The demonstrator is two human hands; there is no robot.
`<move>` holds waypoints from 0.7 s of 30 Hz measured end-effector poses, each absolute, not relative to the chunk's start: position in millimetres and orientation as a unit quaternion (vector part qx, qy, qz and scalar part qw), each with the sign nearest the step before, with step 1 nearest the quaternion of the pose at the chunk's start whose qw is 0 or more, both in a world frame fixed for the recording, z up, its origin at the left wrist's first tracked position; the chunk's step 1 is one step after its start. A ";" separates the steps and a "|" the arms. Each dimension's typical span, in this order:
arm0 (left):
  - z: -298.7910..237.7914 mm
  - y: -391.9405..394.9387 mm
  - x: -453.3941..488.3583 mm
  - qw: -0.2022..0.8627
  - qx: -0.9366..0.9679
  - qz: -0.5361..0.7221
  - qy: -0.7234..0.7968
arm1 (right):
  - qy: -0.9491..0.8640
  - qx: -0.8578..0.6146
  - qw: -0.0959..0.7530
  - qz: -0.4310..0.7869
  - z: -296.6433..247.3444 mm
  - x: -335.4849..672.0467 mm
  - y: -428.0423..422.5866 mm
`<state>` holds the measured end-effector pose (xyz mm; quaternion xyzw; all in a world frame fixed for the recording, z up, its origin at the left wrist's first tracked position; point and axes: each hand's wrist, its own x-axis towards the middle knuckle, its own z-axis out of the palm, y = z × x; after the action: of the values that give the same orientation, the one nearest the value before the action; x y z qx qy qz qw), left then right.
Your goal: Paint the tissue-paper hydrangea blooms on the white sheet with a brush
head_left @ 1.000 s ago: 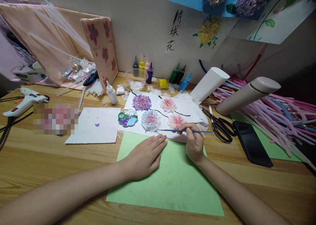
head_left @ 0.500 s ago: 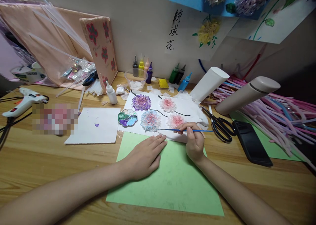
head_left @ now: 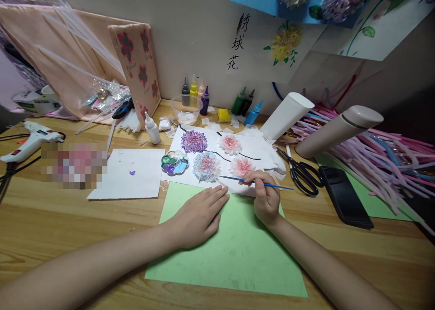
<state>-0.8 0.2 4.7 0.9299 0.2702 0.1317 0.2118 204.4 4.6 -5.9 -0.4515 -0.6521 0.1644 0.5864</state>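
Paintbrush [head_left: 233, 178] with blue handle is pinched between the thumb and fingers of the right hand [head_left: 267, 200], and its thin tip points to the left, close beside the lower right edge of the blue-and-pink paper flower [head_left: 206, 166]. Whether the tip touches the flower, I cannot tell. This flower is on the white sheet [head_left: 238, 188], together with one purple flower [head_left: 194, 141] behind it and two pink flowers to its right. The left hand [head_left: 204, 215] lies flat, palm down, on the green sheet [head_left: 231, 260], its fingers stretched and near together. Just left of the flower stands the small paint palette [head_left: 175, 163]. Black scissors [head_left: 292, 162] lie on the table [head_left: 50, 228], right of the white sheet.
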 end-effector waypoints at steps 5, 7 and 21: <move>4.8 0.8 -0.7 0.216 0.928 0.137 0.271 | -0.656 -0.438 0.598 0.144 -5.6 204.1 4.2; 5.1 0.8 -0.5 0.218 0.928 0.135 0.271 | -0.681 -0.420 0.583 0.144 -6.3 205.0 4.0; 5.9 0.5 -0.7 0.216 0.928 0.139 0.270 | -0.780 -0.375 0.496 0.069 -5.6 208.6 -3.5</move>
<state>-0.7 0.5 5.9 0.9280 0.2701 0.1390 0.2159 208.6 -3.5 -5.6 -0.3750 -0.7803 0.0685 0.4958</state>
